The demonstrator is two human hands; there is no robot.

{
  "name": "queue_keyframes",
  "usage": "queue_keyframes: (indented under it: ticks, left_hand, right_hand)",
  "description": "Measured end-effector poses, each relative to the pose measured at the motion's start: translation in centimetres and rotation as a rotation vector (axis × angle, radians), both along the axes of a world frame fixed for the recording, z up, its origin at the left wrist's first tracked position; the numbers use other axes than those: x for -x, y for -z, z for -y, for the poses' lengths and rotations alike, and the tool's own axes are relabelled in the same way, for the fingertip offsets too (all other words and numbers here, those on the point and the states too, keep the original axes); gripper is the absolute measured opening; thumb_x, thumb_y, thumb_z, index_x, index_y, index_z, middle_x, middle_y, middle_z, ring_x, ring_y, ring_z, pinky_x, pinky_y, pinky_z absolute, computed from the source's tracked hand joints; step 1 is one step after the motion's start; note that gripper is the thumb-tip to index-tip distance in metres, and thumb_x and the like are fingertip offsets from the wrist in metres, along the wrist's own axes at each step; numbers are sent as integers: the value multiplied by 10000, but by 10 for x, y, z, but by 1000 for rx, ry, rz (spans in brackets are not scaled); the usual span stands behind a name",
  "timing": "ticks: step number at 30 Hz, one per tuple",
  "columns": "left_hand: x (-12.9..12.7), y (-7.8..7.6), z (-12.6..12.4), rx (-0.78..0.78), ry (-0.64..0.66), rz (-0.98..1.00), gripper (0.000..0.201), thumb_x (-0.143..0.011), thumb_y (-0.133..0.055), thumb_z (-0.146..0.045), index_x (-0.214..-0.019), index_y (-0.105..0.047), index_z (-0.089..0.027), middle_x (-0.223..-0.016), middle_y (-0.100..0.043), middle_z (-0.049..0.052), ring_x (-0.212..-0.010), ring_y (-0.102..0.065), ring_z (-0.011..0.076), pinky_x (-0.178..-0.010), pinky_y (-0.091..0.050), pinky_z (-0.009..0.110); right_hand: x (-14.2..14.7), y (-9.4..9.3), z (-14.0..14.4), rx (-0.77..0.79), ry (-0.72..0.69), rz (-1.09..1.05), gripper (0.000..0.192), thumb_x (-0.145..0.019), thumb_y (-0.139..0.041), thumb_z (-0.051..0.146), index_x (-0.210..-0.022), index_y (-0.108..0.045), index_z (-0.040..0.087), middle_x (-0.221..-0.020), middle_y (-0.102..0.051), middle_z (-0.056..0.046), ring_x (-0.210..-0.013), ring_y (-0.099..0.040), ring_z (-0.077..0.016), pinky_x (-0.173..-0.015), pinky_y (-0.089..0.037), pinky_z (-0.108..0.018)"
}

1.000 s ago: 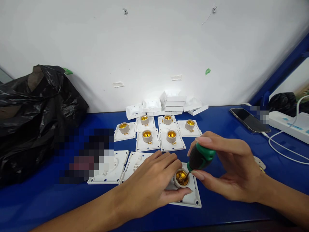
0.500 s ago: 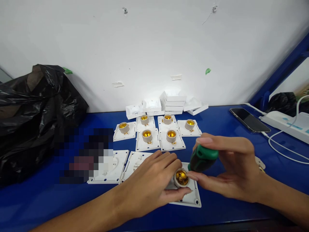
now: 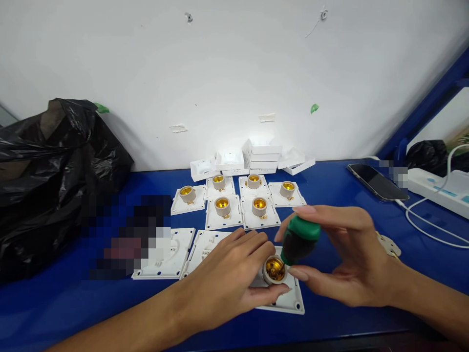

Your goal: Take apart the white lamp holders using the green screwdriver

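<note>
My left hand (image 3: 240, 276) is closed around a lamp socket (image 3: 274, 270) with a pale rim and brass-coloured inside. The socket sits on a white square plate (image 3: 293, 300) near the table's front. In my right hand (image 3: 351, 259) is a short screwdriver (image 3: 300, 239) with a green and black handle, held between thumb and fingers. Its shaft reaches down into the socket; the tip is hard to make out. Two white plates without sockets lie to the left, one (image 3: 164, 259) by the blurred patch and another (image 3: 208, 242) partly under my left hand.
Several plates with brass-lined sockets (image 3: 259, 206) stand behind my hands. White boxes (image 3: 264, 156) are stacked against the wall. A black plastic bag (image 3: 66, 186) fills the left side. At right lie a phone (image 3: 377, 182), a white cable and a power strip (image 3: 439, 188). A flat disc (image 3: 389, 245) lies behind my right wrist.
My right hand has shifted slightly left with the screwdriver, whose handle is now more upright over the socket. More of the disc shows behind the wrist. My left hand keeps its hold.
</note>
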State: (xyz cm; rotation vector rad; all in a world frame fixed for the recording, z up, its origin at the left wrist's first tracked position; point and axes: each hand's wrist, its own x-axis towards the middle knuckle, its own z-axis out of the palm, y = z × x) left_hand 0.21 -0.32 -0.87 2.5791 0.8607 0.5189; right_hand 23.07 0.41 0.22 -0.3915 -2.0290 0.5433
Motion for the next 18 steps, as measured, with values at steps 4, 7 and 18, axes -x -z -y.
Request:
queue_keyframes:
  ticks: [4, 7, 18]
  left_hand:
    - [0, 2, 0, -23, 6, -12, 243, -975, -699, -416, -1058, -619, -202, -1002, -690, 34, -961, -672, 249, -909, -506, 398]
    - [0, 5, -1, -37, 2, -27, 247, -985, -682, -433, -1045, -616, -202, -972, -689, 30, -927, -674, 244, -900, -507, 400]
    - [1, -1, 1, -20, -3, -21, 240, -1001, -641, -439, -1056, -620, -207, -1021, -694, 51, -1043, -674, 270, -990, -504, 431]
  right_hand:
    - [1, 4, 3, 15, 56, -88, 837, -749, -827, 19, -1451, -462, 291, -1130, -630, -33, -761, -702, -169, -615, -632, -344]
    - [3, 4, 2, -44, 90, -130, 899, -708, -875, 18, -1452, -452, 292, -1078, -611, -14, -667, -660, -125, -516, -578, -290]
    - [5, -4, 0, 30, -89, -56, 838, -805, -736, -23, -1519, -429, 289, -927, -678, 5, -741, -658, -164, -564, -536, -320]
